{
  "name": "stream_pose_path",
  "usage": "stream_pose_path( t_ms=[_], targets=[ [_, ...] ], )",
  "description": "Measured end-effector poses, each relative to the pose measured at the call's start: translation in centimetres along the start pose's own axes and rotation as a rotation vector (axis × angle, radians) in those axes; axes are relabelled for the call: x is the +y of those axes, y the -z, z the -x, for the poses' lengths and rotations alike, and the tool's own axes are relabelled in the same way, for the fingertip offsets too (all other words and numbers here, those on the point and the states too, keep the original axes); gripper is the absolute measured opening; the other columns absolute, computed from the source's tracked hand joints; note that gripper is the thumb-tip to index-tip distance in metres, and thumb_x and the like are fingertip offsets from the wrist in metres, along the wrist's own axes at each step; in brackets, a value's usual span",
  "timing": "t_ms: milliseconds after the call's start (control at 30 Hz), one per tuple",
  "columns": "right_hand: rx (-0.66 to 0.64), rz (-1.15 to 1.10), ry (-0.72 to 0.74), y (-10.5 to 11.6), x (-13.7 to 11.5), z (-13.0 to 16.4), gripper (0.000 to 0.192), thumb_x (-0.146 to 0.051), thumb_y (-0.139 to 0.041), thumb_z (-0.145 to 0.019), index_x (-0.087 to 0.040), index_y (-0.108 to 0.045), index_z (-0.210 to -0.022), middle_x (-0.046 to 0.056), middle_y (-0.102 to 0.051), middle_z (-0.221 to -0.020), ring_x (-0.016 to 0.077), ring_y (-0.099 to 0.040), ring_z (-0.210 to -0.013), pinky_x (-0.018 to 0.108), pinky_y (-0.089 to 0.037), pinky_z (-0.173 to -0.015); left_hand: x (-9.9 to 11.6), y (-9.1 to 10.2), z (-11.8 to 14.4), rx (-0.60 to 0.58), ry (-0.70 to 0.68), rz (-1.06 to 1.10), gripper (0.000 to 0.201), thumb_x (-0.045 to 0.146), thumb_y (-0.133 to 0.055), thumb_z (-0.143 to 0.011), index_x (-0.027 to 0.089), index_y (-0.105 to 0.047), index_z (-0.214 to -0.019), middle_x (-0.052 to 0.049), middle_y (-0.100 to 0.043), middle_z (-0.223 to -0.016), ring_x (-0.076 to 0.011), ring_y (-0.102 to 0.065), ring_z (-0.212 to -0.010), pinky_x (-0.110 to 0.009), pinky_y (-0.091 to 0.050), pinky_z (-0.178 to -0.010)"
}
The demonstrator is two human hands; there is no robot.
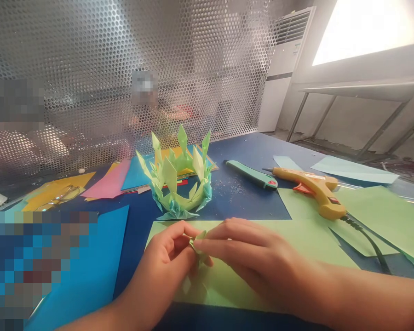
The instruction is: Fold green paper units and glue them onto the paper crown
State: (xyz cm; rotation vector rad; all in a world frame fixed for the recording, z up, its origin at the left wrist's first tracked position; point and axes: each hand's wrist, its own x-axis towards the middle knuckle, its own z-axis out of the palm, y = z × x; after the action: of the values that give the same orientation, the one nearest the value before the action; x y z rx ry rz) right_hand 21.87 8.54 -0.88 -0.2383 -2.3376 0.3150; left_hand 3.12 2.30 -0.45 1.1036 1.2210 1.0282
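Between my two hands is a small folded piece of green paper [200, 239], largely covered by fingers. My left hand [174, 253] pinches it from the left with thumb and forefinger. From the right, the fingers of my right hand [255, 250] close over it. Both hands are above a light green paper sheet [296, 234] lying on the blue table. Just beyond them stands a paper crown [170, 177], light green with tall pointed leaves and blue-green folded shapes around its base.
A yellow hot glue gun [312, 184] lies on green sheets at right, its cable trailing toward me. Left of it is a green utility knife [251, 174]. Coloured papers [106, 181] and a blue sheet [100, 257] lie at left. A perforated metal screen [193, 59] rises behind the table.
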Motion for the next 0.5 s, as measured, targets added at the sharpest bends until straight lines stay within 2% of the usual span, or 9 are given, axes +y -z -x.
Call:
stream_pose_path(
  t_ms=[267, 333, 400, 500],
  targets=[
    [0.035, -0.017, -0.072, -0.20, -0.10, 0.08, 0.021, -0.013, -0.049, -0.102, -0.016, -0.068, -0.111, 0.006, -0.074, -0.094, 0.0106, -0.070, -0.081, 0.016, -0.057, -0.077, 0.01, -0.06, -0.09, 0.015, -0.021, -0.029, 0.010, 0.027, -0.066, -0.089, 0.017, -0.070, -0.091, 0.002, -0.066, -0.070, -0.0120, -0.057, -0.069, -0.020, -0.047, -0.067],
    [0.051, -0.007, -0.074, -0.15, -0.06, 0.10, 0.021, -0.015, -0.049, -0.102, -0.016, -0.068, -0.109, 0.006, -0.074, -0.093, 0.0103, -0.071, -0.080, 0.015, -0.057, -0.076, 0.00, -0.16, -0.10, 0.005, -0.044, -0.050, 0.013, 0.020, -0.067, -0.087, 0.019, -0.071, -0.100, 0.000, -0.070, -0.078, -0.0139, -0.061, -0.074, -0.021, -0.050, -0.071],
    [0.055, -0.010, -0.081, -0.15, 0.01, 0.11, 0.021, -0.016, -0.048, -0.103, -0.016, -0.069, -0.108, 0.006, -0.075, -0.094, 0.0104, -0.072, -0.081, 0.015, -0.057, -0.077, 0.01, -0.28, -0.04, -0.013, -0.069, -0.086, 0.025, 0.014, -0.066, -0.085, 0.020, -0.070, -0.109, -0.003, -0.074, -0.093, -0.0167, -0.065, -0.086, -0.023, -0.052, -0.080],
    [0.053, -0.032, -0.087, -0.29, 0.04, 0.15, 0.021, -0.017, -0.049, -0.103, -0.018, -0.069, -0.108, 0.006, -0.075, -0.096, 0.0111, -0.072, -0.084, 0.017, -0.058, -0.078, 0.07, -0.44, 0.08, -0.030, -0.088, -0.138, 0.032, 0.009, -0.065, -0.083, 0.020, -0.070, -0.112, -0.004, -0.076, -0.104, -0.0195, -0.068, -0.095, -0.024, -0.052, -0.085]
  ],
)
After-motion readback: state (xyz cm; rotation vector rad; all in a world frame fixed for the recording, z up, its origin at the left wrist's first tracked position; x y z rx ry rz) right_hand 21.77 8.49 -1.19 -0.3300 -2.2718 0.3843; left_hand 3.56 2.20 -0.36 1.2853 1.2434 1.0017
